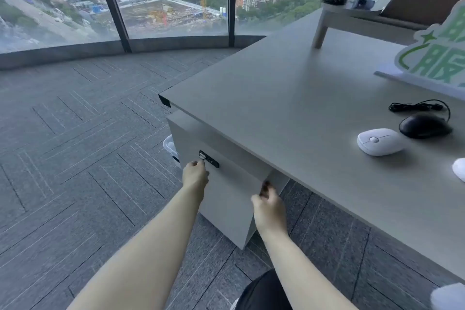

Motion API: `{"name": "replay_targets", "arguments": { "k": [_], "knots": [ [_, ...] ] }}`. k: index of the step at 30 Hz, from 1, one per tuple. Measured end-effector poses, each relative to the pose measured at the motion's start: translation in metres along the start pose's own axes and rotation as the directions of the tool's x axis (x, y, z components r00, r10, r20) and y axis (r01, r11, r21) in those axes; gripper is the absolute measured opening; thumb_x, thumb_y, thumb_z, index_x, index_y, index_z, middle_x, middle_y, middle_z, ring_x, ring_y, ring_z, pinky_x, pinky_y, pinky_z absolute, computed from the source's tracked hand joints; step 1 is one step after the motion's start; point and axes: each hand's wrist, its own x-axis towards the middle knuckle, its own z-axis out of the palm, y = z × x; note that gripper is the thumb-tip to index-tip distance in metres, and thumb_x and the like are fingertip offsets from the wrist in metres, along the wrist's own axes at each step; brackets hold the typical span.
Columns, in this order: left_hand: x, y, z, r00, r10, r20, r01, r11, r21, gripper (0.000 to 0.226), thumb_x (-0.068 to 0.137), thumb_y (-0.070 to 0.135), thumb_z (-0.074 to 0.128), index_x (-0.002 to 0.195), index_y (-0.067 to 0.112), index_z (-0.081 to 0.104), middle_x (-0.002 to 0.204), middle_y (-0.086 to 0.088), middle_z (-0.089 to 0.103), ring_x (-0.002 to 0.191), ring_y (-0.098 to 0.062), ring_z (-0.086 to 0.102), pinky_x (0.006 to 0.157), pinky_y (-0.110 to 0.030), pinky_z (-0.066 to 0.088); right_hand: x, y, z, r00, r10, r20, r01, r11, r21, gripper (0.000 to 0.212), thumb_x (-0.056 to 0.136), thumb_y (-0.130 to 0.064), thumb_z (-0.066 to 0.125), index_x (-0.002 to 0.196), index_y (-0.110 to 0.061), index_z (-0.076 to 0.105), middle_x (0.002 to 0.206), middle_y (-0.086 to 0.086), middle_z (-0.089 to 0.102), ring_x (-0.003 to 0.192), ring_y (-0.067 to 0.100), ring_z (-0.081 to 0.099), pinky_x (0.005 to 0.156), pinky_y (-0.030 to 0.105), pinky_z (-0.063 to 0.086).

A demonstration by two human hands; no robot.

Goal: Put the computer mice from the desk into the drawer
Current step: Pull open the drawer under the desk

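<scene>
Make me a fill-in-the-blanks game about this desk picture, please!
1. The black mouse has a cord; the ____ mouse beside it has none.
2. Both mice lie on the ____.
3. The left hand touches the drawer by its black ____.
4. The right hand holds the drawer's right ____.

Missing words: white; desk; lock; edge
</scene>
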Motion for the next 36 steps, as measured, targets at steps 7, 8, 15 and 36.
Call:
{"name": "replay_targets", "arguments": {
  "k": [7, 8, 15, 36],
  "knots": [
    [0.032, -0.001, 0.013, 0.995, -0.085, -0.05, 0.076, 0.983, -0.17, 0.024, 0.094, 0.018, 0.05, 0.072, 0.009, 0.054, 0.08, -0.013, 0.061, 0.08, -0.03, 0.062, 0.073, -0.043, 0.058, 0.008, 0.011, 0.011, 0.996, -0.009, -0.093, 0.013, 0.999, 0.043, 0.041, 0.086, -0.008, 0.051, 0.127, -0.01, 0.058, 0.121, 0.007, 0.068, 0.106, 0.02, 0.066, 0.087, 0.033, 0.055],
    [0.031, -0.001, 0.012, 0.995, -0.089, -0.045, 0.079, 0.979, -0.187, 0.021, 0.094, 0.016, 0.05, 0.075, 0.008, 0.055, 0.081, -0.012, 0.06, 0.084, -0.03, 0.063, 0.075, -0.046, 0.058, 0.006, 0.008, 0.01, 0.995, -0.004, -0.099, 0.008, 0.999, 0.039, 0.039, 0.086, -0.008, 0.05, 0.124, -0.01, 0.06, 0.118, 0.006, 0.069, 0.102, 0.02, 0.066, 0.081, 0.029, 0.055],
    [0.025, -0.005, 0.003, 0.99, -0.091, -0.111, 0.063, 0.969, -0.239, 0.018, 0.094, 0.017, 0.05, 0.08, 0.007, 0.053, 0.099, -0.016, 0.053, 0.089, -0.029, 0.053, 0.074, -0.045, 0.058, -0.011, 0.007, 0.005, 0.993, -0.099, -0.07, 0.096, 0.994, -0.047, 0.013, 0.088, -0.011, 0.05, 0.087, -0.008, 0.063, 0.079, 0.004, 0.069, 0.058, 0.01, 0.054, 0.047, 0.02, 0.036],
    [-0.086, -0.088, -0.219, 0.966, -0.068, -0.249, -0.028, 0.931, -0.363, 0.018, 0.097, 0.013, 0.046, 0.083, 0.013, 0.057, 0.103, -0.011, 0.065, 0.099, -0.027, 0.062, 0.085, -0.047, 0.057, -0.134, 0.051, 0.065, 0.733, -0.175, 0.657, 0.369, 0.914, -0.168, 0.04, 0.073, -0.049, 0.075, 0.083, -0.011, 0.068, 0.084, 0.007, 0.073, 0.071, 0.013, 0.06, 0.072, 0.038, 0.055]
  ]
}}
